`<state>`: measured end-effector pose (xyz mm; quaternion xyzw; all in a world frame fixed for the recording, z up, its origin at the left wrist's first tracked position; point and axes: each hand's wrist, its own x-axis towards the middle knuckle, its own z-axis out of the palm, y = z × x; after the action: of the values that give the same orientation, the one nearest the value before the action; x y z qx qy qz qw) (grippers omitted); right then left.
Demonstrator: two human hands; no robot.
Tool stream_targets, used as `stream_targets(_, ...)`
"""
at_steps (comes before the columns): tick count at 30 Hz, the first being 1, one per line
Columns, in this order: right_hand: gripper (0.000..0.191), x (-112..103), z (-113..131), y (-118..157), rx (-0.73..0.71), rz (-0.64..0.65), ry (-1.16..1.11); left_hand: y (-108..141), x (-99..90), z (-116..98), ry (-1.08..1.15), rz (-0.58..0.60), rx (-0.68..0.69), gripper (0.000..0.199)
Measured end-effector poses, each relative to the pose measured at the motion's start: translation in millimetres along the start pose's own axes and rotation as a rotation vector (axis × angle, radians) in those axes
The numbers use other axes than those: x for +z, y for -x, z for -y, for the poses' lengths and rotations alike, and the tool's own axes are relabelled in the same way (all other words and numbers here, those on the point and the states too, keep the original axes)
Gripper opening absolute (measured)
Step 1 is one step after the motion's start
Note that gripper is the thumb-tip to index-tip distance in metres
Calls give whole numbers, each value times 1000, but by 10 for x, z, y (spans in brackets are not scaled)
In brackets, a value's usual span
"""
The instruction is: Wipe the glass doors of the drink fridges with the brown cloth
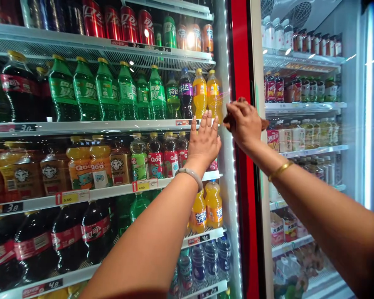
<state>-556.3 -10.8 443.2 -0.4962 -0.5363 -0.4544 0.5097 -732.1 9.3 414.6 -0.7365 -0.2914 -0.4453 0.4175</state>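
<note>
- The left hand (205,141) lies open, fingers straight and close together, palm toward the clear glass door (223,85) of a lit drinks cooler; a smooth grey bangle (191,176) circles its wrist.
- The right hand (244,122), just beside it and a little higher, is bunched around a crumpled dark-brown cloth (228,123), which pokes out on both sides of the fist; a gold-coloured bangle (280,170) sits on that forearm.
- The cloth is at the glass door's right edge, by the upright red frame strip (241,54).
- Faint scribbly marks (218,99) show on the glass near both hands.
- Behind the glass, from where I stand, yellow-orange capped bottles (213,93) are nearest the fingers, with green plastic bottles (103,89) farther left.
- Red cans (129,23) line the shelf above; dark bottles with red labels (95,226) fill a lower one.
- Right of the frame, more white shelves (305,106) carry small bottles and cartons.
</note>
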Motion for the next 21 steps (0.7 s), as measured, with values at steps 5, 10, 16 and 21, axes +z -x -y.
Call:
stream_targets(5, 49, 49, 28, -405, 59, -60, 28, 4, -15, -9, -12, 20, -6, 68)
stream_targets(10, 46, 87, -97, 585, -32, -67, 2, 9, -21, -25, 8, 44, -21, 67)
stream_targets(16, 59, -8, -171, 1592, -82, 54, 3, 388, -11, -150, 25, 116, -37, 72)
stream_targets(21, 50, 38, -121, 857, -6, 12, -19, 657, 72, -277, -13, 119, -81, 69)
